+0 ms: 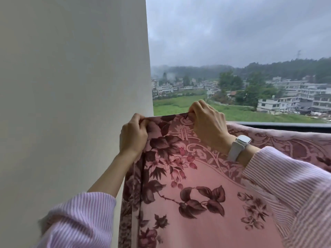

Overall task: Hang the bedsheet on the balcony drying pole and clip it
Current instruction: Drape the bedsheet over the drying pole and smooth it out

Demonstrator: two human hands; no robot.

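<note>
You have nothing to read here: no words, labels, brand marks or numbers show on anything in view. The watch (242, 140) on your wrist has a blank, pale face, and the bedsheet (206, 185) carries only a flower and scroll pattern, no lettering.

One pink floral bedsheet (206, 203) before me; my two hands, left hand (133, 135) and right hand (207, 122); two striped sleeves; one white wristwatch (239, 145); one wall (71, 68).

White wall (71, 86), perhaps overcast daylight
</note>
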